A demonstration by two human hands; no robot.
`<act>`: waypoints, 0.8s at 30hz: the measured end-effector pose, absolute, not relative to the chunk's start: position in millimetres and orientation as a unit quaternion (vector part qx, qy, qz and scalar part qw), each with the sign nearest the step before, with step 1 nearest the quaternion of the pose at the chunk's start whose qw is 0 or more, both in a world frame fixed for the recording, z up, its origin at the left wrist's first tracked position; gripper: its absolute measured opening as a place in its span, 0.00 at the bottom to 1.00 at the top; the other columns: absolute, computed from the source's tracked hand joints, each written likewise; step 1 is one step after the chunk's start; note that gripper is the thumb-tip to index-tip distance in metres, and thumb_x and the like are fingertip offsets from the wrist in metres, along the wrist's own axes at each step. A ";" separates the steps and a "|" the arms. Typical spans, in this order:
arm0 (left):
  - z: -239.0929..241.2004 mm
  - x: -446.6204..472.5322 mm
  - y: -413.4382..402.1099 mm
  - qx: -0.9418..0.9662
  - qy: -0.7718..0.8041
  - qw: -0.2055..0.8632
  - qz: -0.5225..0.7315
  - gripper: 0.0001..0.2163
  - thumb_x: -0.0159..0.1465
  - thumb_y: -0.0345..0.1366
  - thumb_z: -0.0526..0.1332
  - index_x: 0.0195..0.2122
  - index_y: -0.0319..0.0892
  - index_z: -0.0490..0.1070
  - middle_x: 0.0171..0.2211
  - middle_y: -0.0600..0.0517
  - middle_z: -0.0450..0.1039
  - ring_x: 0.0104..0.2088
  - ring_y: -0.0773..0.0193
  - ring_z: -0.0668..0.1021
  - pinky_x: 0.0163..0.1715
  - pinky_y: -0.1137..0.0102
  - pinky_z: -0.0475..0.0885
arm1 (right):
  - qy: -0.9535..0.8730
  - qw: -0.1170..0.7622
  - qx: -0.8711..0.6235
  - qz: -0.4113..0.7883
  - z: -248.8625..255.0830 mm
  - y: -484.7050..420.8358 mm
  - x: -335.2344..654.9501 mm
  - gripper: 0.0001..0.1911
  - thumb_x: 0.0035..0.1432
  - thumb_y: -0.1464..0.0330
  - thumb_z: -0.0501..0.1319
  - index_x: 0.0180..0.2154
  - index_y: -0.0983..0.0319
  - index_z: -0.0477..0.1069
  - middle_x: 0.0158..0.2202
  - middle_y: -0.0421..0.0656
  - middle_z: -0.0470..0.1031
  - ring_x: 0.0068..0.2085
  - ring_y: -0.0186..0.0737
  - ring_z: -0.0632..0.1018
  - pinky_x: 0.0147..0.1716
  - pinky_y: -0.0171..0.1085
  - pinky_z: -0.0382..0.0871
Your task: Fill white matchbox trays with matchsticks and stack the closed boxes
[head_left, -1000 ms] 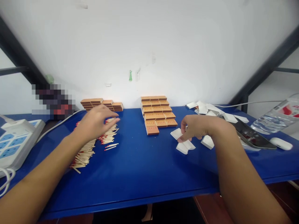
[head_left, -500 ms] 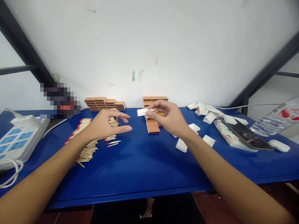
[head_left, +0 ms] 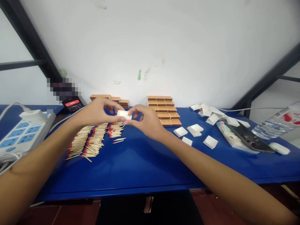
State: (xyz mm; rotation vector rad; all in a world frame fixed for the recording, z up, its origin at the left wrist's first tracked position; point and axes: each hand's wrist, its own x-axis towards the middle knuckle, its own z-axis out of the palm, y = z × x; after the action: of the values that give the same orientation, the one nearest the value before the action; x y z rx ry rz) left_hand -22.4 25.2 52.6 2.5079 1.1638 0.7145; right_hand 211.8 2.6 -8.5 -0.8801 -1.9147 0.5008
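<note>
A small white matchbox tray [head_left: 124, 114] is held up over the table between both hands. My left hand [head_left: 99, 110] pinches its left end, and my right hand [head_left: 148, 120] grips the right end between thumb and fingers. Below and left of it lie heaps of red-tipped matches [head_left: 95, 140], with two loose matches [head_left: 119, 140] apart from them. Behind my right hand, brown matchbox sleeves [head_left: 167, 115] are stacked like steps. A lower stack of matchboxes [head_left: 100, 96] stands against the wall, partly hidden by my left hand.
Several white trays [head_left: 210, 142] lie at the right, with a further pile [head_left: 212, 118] behind. Beyond are a black tray-like object [head_left: 248, 137], a white mouse [head_left: 279, 148] and a plastic bottle [head_left: 269, 125]. A power strip [head_left: 22, 134] and phone [head_left: 72, 103] stand at the left.
My right hand has brought the white tray leftward, and my left hand, open before, has closed on its other end. The view has shifted slightly.
</note>
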 end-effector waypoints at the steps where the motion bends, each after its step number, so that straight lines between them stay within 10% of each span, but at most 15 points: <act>1: 50.5 -29.0 27.6 0.866 0.410 0.141 0.251 0.16 0.56 0.51 0.74 0.42 0.49 0.87 0.37 0.50 0.85 0.36 0.60 0.81 0.34 0.67 0.74 | -0.776 0.468 -0.371 0.201 -9.3 2.2 208.9 0.17 0.60 0.56 0.73 0.43 0.58 0.75 0.39 0.39 0.79 0.35 0.36 0.75 0.38 0.38 0.66; 9: 14.0 -68.1 49.4 0.820 0.462 0.075 0.329 0.22 0.54 0.55 0.75 0.42 0.45 0.85 0.40 0.47 0.86 0.40 0.54 0.84 0.43 0.61 0.77 | -0.860 0.247 -0.364 0.257 -40.4 -11.5 193.2 0.10 0.63 0.62 0.72 0.39 0.61 0.76 0.41 0.43 0.74 0.39 0.38 0.74 0.41 0.38 0.66; 24: -1.2 -48.1 40.4 0.870 0.420 0.071 0.248 0.20 0.56 0.56 0.74 0.41 0.46 0.84 0.38 0.52 0.86 0.36 0.59 0.83 0.37 0.67 0.72 | -0.875 0.169 -0.389 0.233 -35.5 -23.2 207.0 0.07 0.73 0.67 0.63 0.39 0.61 0.70 0.42 0.43 0.71 0.41 0.40 0.73 0.42 0.39 0.65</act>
State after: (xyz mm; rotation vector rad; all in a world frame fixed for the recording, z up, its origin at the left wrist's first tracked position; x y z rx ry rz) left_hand -48.1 40.4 -1.2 2.6172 1.2632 0.7456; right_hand 207.0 -23.2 -35.5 -1.1065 -2.4884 0.6624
